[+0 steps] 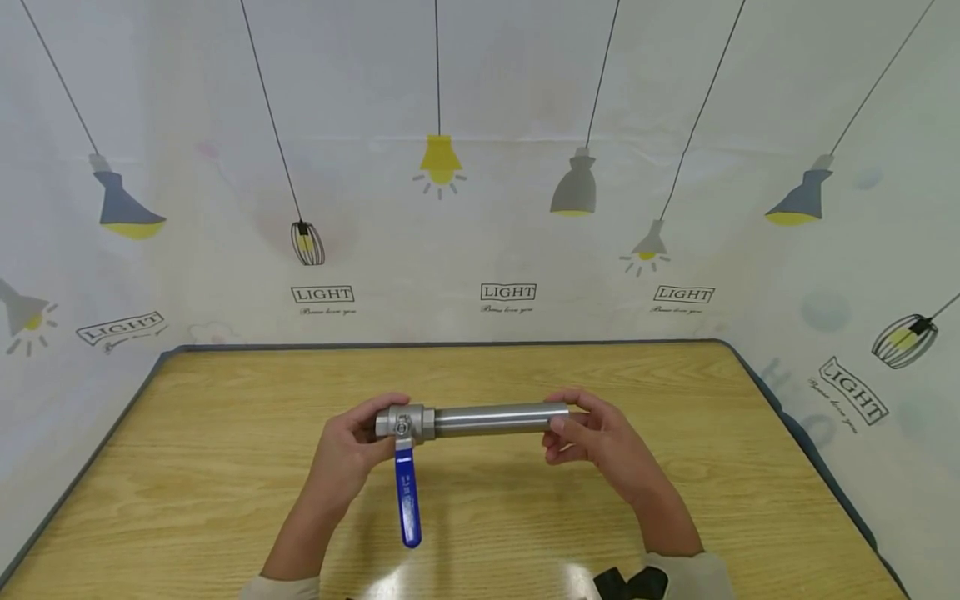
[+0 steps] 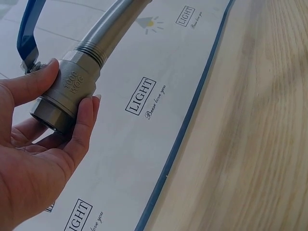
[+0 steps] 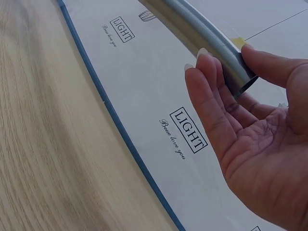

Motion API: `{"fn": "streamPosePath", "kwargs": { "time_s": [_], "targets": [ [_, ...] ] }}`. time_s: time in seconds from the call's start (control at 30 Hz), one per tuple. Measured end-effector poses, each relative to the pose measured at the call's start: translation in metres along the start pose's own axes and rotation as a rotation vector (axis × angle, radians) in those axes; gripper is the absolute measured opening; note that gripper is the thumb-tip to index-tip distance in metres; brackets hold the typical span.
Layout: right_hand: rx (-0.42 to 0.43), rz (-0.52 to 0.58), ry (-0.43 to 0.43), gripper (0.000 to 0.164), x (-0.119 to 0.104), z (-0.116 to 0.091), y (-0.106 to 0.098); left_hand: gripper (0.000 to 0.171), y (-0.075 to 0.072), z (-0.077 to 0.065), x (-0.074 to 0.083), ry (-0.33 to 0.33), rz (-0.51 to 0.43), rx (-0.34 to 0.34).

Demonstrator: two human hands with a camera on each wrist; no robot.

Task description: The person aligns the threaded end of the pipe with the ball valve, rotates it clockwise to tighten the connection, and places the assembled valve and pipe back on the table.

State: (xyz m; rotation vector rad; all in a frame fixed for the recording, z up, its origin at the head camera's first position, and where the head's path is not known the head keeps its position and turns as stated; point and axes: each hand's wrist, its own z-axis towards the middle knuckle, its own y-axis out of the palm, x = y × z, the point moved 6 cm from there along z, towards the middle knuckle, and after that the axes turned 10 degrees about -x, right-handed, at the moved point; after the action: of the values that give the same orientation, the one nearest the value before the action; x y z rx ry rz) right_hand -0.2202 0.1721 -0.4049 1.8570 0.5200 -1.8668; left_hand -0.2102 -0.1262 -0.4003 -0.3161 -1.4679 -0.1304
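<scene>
A steel ball valve (image 1: pixel 411 422) with a blue lever handle (image 1: pixel 408 498) is joined to a straight steel pipe (image 1: pixel 495 418). My left hand (image 1: pixel 347 454) grips the valve body, thumb on one side and fingers on the other; raised lettering shows on the body (image 2: pixel 74 82) in the left wrist view. Threads (image 2: pixel 91 52) are visible where the pipe enters the valve. My right hand (image 1: pixel 603 442) pinches the pipe's free end between thumb and fingers, and its open mouth (image 3: pixel 248 86) faces the palm. The assembly is held level above the table, handle pointing toward me.
Below the hands lies a wood-grain table (image 1: pixel 225 467) with a dark edge strip (image 1: pixel 450 343). A pale wall covering (image 1: pixel 510 225) printed with lamps surrounds its back and sides. Something black (image 1: pixel 630 585) sits by the right sleeve (image 1: pixel 690 577).
</scene>
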Motion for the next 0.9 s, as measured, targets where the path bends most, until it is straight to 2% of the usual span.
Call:
{"fn": "streamPosePath", "kwargs": {
  "time_s": [0.57,0.9],
  "targets": [
    [0.027,-0.028,-0.005,0.039,-0.0008,-0.0007,-0.0006,0.044,-0.0004,-0.0006,-0.0003,-0.006,-0.009,0.001],
    [0.057,-0.049,0.022,0.040,-0.0008,-0.0010,-0.0013,0.043,0.0000,-0.0005,0.0018,0.009,0.003,-0.007]
  ]
}}
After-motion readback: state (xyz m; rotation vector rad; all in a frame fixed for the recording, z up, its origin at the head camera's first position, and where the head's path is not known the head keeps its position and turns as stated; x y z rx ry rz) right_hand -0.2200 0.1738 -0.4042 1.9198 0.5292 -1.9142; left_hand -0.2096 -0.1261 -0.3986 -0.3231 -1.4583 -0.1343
